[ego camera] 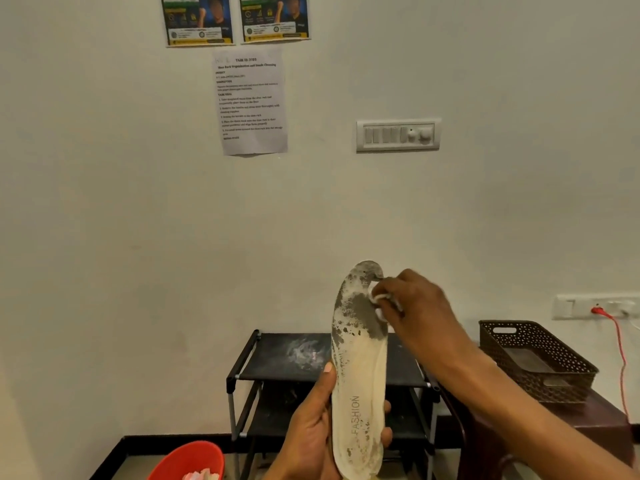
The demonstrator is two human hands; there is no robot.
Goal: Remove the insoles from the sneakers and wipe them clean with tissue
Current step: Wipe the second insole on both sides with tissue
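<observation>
A cream insole (358,368) marked "FASHION", its toe half worn grey and blotchy, stands upright in front of me. My left hand (311,431) grips its heel end, thumb along the left edge and fingertips showing on the right edge. My right hand (415,306) pinches a small wad of white tissue (375,296) and holds it against the grey toe area near the top right. No sneakers are in view.
A black shoe rack (277,358) with a dusty top shelf stands against the wall behind the insole. A brown perforated basket (540,362) sits on a dark red stool (595,424) at the right. A red bin (188,460) holding pink and white scraps is at bottom left.
</observation>
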